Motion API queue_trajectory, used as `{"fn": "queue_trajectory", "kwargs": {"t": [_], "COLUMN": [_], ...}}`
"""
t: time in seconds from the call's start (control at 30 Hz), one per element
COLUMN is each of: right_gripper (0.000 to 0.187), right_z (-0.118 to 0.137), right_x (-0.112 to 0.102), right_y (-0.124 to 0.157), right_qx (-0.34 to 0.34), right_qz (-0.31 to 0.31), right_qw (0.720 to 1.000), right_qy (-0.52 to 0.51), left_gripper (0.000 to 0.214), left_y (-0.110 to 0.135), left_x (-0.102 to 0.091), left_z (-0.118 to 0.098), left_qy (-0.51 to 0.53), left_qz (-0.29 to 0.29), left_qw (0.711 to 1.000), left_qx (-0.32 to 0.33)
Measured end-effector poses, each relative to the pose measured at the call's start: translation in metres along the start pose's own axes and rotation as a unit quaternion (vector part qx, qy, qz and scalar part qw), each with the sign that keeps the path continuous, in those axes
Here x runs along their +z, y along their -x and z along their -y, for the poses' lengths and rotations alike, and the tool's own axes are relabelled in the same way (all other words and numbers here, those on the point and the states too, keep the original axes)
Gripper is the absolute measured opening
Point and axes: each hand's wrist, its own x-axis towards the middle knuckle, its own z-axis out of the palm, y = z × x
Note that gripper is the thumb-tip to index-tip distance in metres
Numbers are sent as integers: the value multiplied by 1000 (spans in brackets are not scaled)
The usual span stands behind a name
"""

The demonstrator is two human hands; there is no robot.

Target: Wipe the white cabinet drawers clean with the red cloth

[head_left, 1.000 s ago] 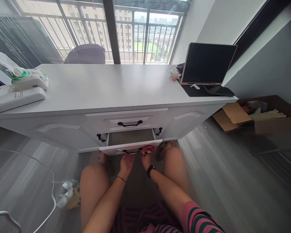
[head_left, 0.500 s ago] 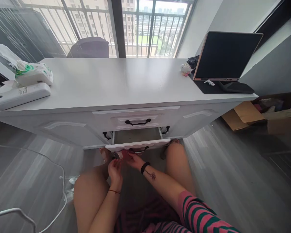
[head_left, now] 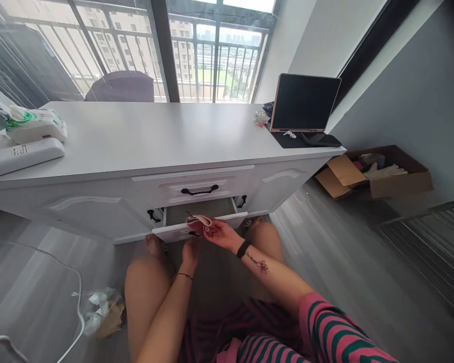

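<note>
I sit on the floor facing a white cabinet (head_left: pixel 144 141) whose bottom drawer (head_left: pixel 174 231) is pulled partly out. My right hand (head_left: pixel 221 234) is raised palm up at the drawer's front edge and holds a small pink cloth (head_left: pixel 199 221) over it. My left hand (head_left: pixel 191 249) hangs just below the drawer front, fingers curled, and I cannot make out anything in it. The drawer above, with a black handle (head_left: pixel 199 190), is closed. My bare knees flank both hands.
On the cabinet top lie a tissue pack (head_left: pixel 32 123) and a white device (head_left: pixel 20 156) at left, a tablet on a stand (head_left: pixel 304 103) at right. An open cardboard box (head_left: pixel 378 174) sits on the floor at right. Crumpled rubbish (head_left: pixel 102 310) and a white cable (head_left: pixel 73 327) lie at left.
My right hand has lifted from under the drawer front to its top edge, bringing the pink cloth up. My left hand stays below the drawer. The camera has shifted a little.
</note>
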Motion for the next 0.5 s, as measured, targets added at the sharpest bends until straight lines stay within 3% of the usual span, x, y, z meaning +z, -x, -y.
{"fn": "queue_trajectory", "kwargs": {"t": [0.1,0.23,0.33,0.5], "right_gripper": [26,24,19,13], "right_z": [38,76,94,118], "right_x": [-31,-65,-82,-99], "right_y": [28,49,53,46], "right_qx": [-42,-87,-113,-216], "right_qz": [-35,-53,-81,-92], "right_qw": [998,993,989,972], "right_qy": [19,50,52,5], "left_gripper": [24,21,26,27], "left_y": [1,1,-3,-16], "left_x": [17,24,25,28], "left_z": [7,12,13,16], "left_qy": [5,12,12,11], "left_qz": [28,31,25,21], "left_qw": [999,999,1000,999], "left_qx": [-18,-3,12,41]}}
